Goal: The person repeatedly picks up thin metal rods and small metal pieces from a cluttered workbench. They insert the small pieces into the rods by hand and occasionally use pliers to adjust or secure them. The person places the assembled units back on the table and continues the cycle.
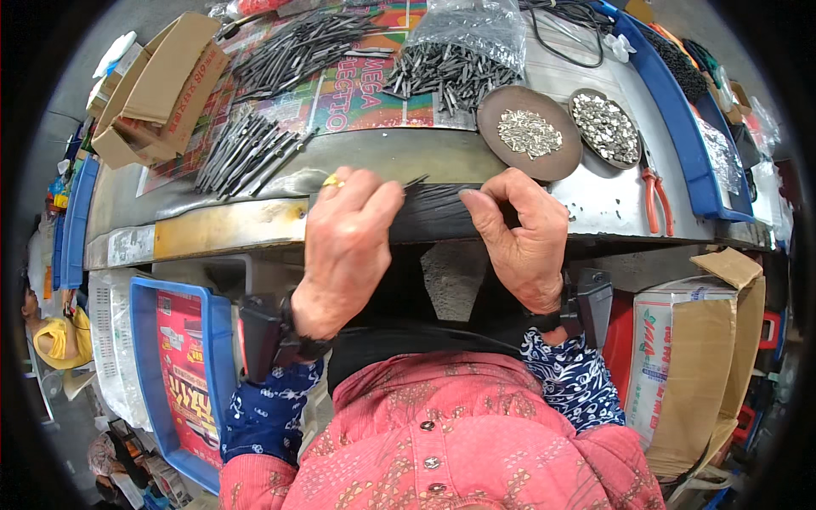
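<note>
My left hand (350,234), a yellow band on one finger, is closed above the table's front edge. A thin dark pointed piece (416,181) sticks out beside its fingertips. My right hand (525,229) has its fingers curled in toward the thumb; what they hold, if anything, is hidden. Between the hands lies a bundle of thin black strips (438,208), the right thumb at its end. Past the left hand is a row of black slim parts (252,155). Beyond the right hand stand a brown dish of small silvery pins (529,134) and a dish of silvery metal bits (605,127).
Larger heaps of black parts (297,53) and a clear bag (472,30) of short black pieces lie farther back. Red-handled pliers (656,200) rest at right by a blue tray (710,191). Cardboard boxes (157,98) and a blue crate (140,365) stand around.
</note>
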The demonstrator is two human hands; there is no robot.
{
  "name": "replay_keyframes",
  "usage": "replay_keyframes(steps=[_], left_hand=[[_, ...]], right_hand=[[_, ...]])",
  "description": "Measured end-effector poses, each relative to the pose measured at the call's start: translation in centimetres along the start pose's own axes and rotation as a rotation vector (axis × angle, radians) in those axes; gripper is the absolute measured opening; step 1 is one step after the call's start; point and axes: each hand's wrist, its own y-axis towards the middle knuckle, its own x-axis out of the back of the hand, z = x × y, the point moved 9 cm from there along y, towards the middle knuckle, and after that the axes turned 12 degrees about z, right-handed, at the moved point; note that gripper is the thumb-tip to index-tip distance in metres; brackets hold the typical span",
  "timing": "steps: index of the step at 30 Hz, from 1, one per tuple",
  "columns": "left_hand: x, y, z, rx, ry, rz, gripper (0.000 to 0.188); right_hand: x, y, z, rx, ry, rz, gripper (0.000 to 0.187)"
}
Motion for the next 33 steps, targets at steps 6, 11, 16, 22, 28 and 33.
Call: replay_keyframes(steps=[6,11,16,22,28,33], left_hand=[[0.1,0.8,-0.9,-0.024,-0.006,-0.044,0.013],[2.1,-1.0,0.9,0.079,-0.141,-0.168,0.006],[5.6,-3.0,5.1,0.148,-0.002,-0.247,0.008],[8.1,-4.0,11.7,0.311,0.117,-0.22,0.009],[7.3,-3.6,13.4,0.325,0.157,-0.197,0.008],[6.8,-3.0,13.1,0.282,0.166,-0.17,0.006]], right_hand=[[0.2,-0.2,-0.1,-0.069,0.046,0.012,0.017],[1.1,-1.3,1.4,-0.04,-0.062,-0.012,0.014],[1.5,-1.8,1.5,-0.073,-0.059,0.011,0.014],[1.6,-1.5,1.6,-0.032,-0.06,0.013,0.013],[3.4,-1.4,1.1,-0.039,-0.163,-0.011,0.012],[5.7,-1.5,-0.2,-0.083,-0.289,-0.079,0.012]])
